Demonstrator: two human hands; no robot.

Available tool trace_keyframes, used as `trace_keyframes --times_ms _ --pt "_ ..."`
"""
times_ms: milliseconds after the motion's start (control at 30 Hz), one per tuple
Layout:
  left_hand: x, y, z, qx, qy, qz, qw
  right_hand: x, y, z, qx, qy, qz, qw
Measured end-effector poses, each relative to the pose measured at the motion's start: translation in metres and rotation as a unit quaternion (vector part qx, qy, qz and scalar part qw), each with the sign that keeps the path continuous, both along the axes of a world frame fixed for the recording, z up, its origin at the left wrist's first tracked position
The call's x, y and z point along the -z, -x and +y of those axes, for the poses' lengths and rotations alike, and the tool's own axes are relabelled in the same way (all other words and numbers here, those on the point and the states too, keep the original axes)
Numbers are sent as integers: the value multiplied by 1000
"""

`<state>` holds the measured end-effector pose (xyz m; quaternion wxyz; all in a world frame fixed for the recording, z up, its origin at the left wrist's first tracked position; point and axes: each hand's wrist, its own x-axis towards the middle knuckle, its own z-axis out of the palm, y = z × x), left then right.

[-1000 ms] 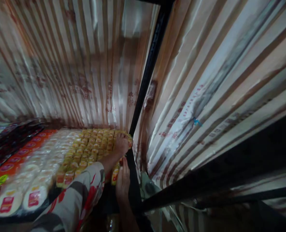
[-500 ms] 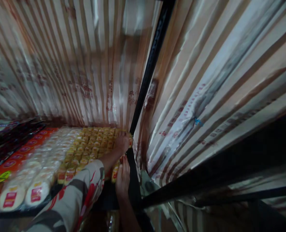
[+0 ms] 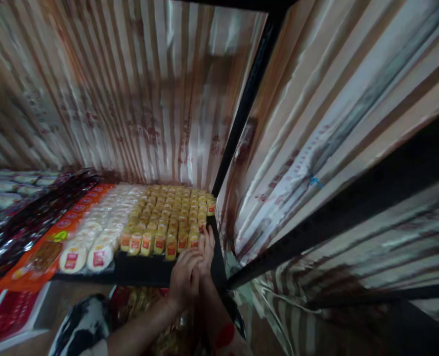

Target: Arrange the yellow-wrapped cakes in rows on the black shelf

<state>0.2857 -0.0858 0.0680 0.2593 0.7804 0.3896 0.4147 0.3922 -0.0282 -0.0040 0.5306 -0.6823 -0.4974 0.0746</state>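
Rows of small yellow wrapped cakes (image 3: 159, 242) with red labels stand on a dark shelf (image 3: 145, 267). My left hand (image 3: 184, 277) is at the front right of these rows, its fingers bent and lying against my right hand. Whatever may be inside its grip is hidden. Fingers stretched forward, my right hand (image 3: 206, 249) rests by the right end of the front row, at the nearest cakes. Left of the yellow cakes lie rows of round white wrapped cakes (image 3: 100, 254), also with red labels.
Orange packets (image 3: 41, 259) and dark shiny packets (image 3: 8, 242) lie farther left. A black post (image 3: 238, 113) rises at the back right corner, with striped plastic sheeting (image 3: 149, 99) behind. Below are yellow packages (image 3: 141, 304) and a red-and-white box (image 3: 15, 311).
My left hand has come back from the far right corner of the yellow cakes to my right hand. My right hand has shifted slightly up and right in view. The view has swung left.
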Motion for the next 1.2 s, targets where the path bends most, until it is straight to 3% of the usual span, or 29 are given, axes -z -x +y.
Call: trace_keyframes --times_ms 133,300,467,567,700,867,1067,1200 --pt "28 46 -47 -34 84 14 996 -24 5 -8 -3 -22 29 999" --pt "63 95 -81 -59 239 126 961 -52 27 -45 -100 -58 -21 993" --pt "97 119 -97 -96 371 246 890 -41 42 -79 -134 -35 -86 987" --pt "104 121 -96 -104 378 246 886 -27 35 -72 -105 10 -118 987" --pt "107 114 -90 -108 352 212 905 -21 25 -64 -75 9 -141 987" --pt "105 101 -89 -98 354 184 912 -15 39 -86 -31 17 -81 996" --pt "61 75 -67 -51 206 37 976 -13 42 -80 -30 80 -28 996" --pt "42 57 -36 -76 150 3 986 -22 40 -62 -1 151 -21 988"
